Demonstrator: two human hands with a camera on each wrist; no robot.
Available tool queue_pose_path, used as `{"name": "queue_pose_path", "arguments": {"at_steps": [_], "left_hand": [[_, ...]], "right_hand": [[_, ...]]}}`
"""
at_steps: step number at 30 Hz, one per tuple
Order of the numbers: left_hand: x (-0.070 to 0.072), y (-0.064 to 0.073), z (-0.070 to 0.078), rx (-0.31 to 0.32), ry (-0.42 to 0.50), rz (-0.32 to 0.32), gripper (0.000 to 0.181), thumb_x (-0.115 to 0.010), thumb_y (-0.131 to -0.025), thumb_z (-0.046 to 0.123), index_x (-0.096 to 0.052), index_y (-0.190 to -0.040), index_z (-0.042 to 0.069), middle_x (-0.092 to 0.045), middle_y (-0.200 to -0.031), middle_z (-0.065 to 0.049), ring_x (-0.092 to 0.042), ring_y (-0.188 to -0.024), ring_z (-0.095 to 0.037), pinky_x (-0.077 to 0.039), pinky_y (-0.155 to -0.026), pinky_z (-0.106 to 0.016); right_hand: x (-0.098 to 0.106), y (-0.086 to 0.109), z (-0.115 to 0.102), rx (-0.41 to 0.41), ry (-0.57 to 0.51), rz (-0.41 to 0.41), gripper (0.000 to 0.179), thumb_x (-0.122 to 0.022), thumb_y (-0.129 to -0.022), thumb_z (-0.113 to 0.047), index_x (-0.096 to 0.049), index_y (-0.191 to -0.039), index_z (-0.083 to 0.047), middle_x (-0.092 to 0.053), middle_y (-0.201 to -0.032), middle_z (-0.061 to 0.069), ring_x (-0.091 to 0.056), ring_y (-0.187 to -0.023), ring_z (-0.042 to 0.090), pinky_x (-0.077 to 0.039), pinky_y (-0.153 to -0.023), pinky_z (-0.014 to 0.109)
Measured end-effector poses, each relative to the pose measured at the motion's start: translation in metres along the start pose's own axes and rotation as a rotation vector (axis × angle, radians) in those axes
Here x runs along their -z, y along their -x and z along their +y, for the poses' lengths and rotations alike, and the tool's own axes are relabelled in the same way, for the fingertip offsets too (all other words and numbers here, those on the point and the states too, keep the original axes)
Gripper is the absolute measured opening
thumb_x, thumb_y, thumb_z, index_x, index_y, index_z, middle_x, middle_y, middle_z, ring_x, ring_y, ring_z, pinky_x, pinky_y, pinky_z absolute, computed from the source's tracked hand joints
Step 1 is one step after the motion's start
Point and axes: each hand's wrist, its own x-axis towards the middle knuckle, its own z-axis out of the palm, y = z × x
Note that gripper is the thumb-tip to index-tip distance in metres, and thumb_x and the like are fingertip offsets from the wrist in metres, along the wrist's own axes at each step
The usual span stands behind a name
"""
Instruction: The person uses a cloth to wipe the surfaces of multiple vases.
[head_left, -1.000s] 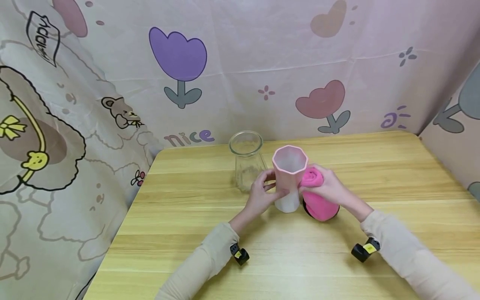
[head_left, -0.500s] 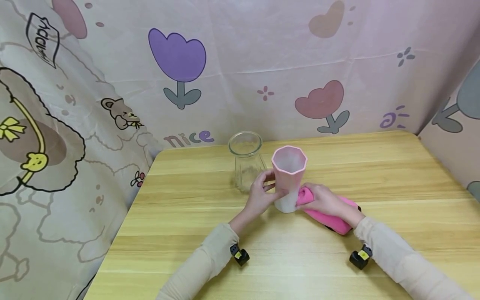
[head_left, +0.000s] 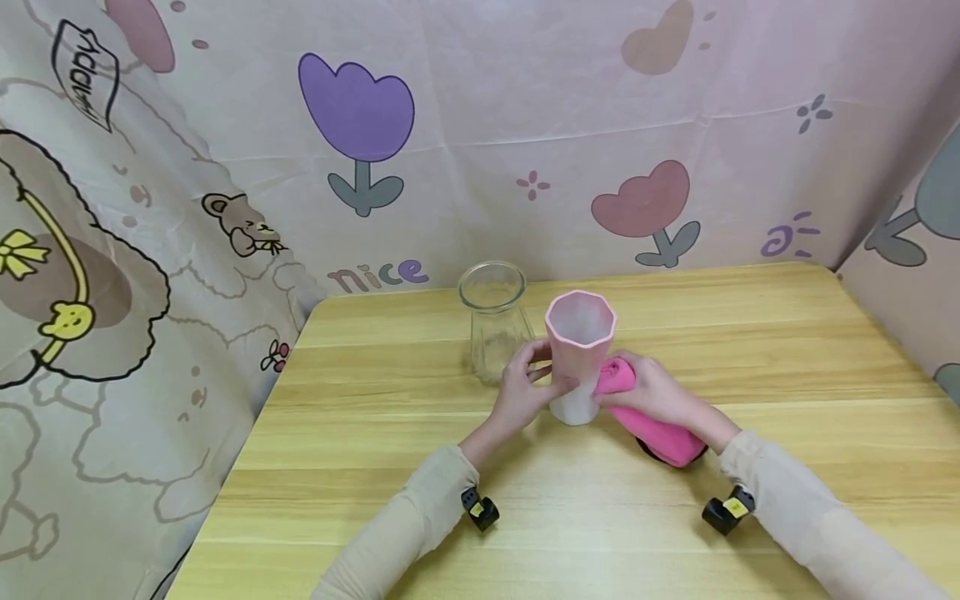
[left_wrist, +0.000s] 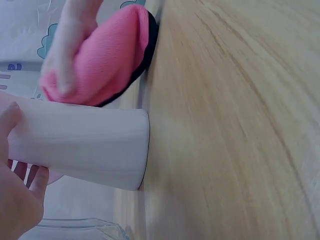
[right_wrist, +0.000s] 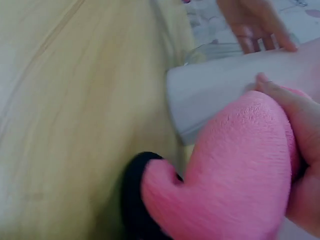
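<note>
A tall faceted vase (head_left: 579, 358), pink at the rim and fading to white below, stands upright on the table. My left hand (head_left: 519, 387) grips its left side, thumb in front. On the other side, my right hand (head_left: 660, 393) holds a bunched pink cloth (head_left: 669, 437) with a black edge against the vase's wall. In the left wrist view, the vase (left_wrist: 90, 142) has its base on the tabletop, and the cloth (left_wrist: 112, 55) hangs from the right hand. The right wrist view shows the fuzzy cloth (right_wrist: 240, 165) covering part of the white vase (right_wrist: 215, 90).
A clear glass vase (head_left: 489, 337) with a wide rim stands just behind the left hand. The wooden table (head_left: 337, 450) reaches back to a printed fabric backdrop (head_left: 480, 192). Both wrists carry small black cameras, such as the left one (head_left: 480, 510).
The right hand slid down the vase's right side with the cloth, then rose partway. The cloth's loose end swung out to the right. Left hand and both vases stayed in place.
</note>
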Motion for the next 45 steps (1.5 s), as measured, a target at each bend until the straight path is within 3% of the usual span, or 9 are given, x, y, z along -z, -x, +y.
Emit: {"name": "queue_pose_path", "arguments": {"at_steps": [5, 15, 24, 29, 37, 45], "left_hand": [[-0.001, 0.0, 0.0, 0.001, 0.003, 0.0, 0.053, -0.073, -0.073, 0.001, -0.048, -0.119, -0.005, -0.05, -0.118, -0.018, -0.051, -0.109, -0.029, -0.047, -0.091, -0.03], [-0.001, 0.0, 0.0, 0.001, -0.003, 0.005, 0.052, -0.073, -0.073, 0.001, -0.048, -0.118, -0.005, -0.05, -0.116, -0.018, -0.051, -0.109, -0.029, -0.047, -0.091, -0.032], [0.0, 0.001, 0.0, 0.0, 0.01, 0.019, 0.052, -0.073, -0.072, -0.001, -0.048, -0.117, -0.006, -0.05, -0.116, -0.02, -0.051, -0.108, -0.03, -0.047, -0.091, -0.033], [-0.001, 0.001, 0.001, -0.003, 0.007, 0.015, 0.051, -0.073, -0.073, -0.001, -0.049, -0.118, -0.006, -0.05, -0.116, -0.019, -0.051, -0.108, -0.029, -0.048, -0.091, -0.033], [-0.001, 0.0, 0.0, 0.0, 0.004, 0.01, 0.052, -0.073, -0.073, 0.0, -0.048, -0.118, -0.005, -0.05, -0.116, -0.019, -0.051, -0.109, -0.029, -0.047, -0.091, -0.032], [0.0, 0.0, 0.002, 0.003, 0.01, 0.003, 0.053, -0.072, -0.073, -0.001, -0.047, -0.119, -0.006, -0.049, -0.117, -0.02, -0.05, -0.109, -0.03, -0.047, -0.091, -0.031]], "right_hand": [[0.008, 0.002, -0.014, -0.022, -0.06, 0.118, 0.053, -0.076, -0.074, -0.024, -0.053, -0.117, -0.003, -0.064, -0.098, 0.011, -0.059, -0.082, 0.019, -0.053, -0.068, 0.029], [0.029, 0.003, -0.05, -0.059, -0.082, 0.282, 0.05, -0.076, -0.074, -0.019, -0.054, -0.116, -0.006, -0.06, -0.104, 0.008, -0.055, -0.086, 0.005, -0.05, -0.073, 0.027], [0.048, -0.003, -0.076, 0.094, -0.163, 0.405, 0.047, -0.076, -0.07, -0.004, -0.055, -0.111, -0.002, -0.059, -0.094, -0.014, -0.056, -0.086, 0.004, -0.048, -0.073, 0.014], [0.049, -0.006, -0.075, 0.13, -0.184, 0.412, 0.046, -0.076, -0.068, 0.0, -0.055, -0.109, 0.0, -0.059, -0.093, -0.014, -0.056, -0.086, 0.004, -0.048, -0.073, 0.013], [0.038, -0.004, -0.055, 0.112, -0.177, 0.369, 0.046, -0.076, -0.068, 0.001, -0.056, -0.109, 0.003, -0.059, -0.092, -0.018, -0.057, -0.086, 0.001, -0.049, -0.074, 0.014], [0.009, -0.003, -0.017, 0.035, -0.1, 0.196, 0.047, -0.077, -0.071, -0.014, -0.055, -0.112, -0.004, -0.064, -0.1, 0.011, -0.058, -0.086, 0.005, -0.051, -0.074, 0.023]]}}
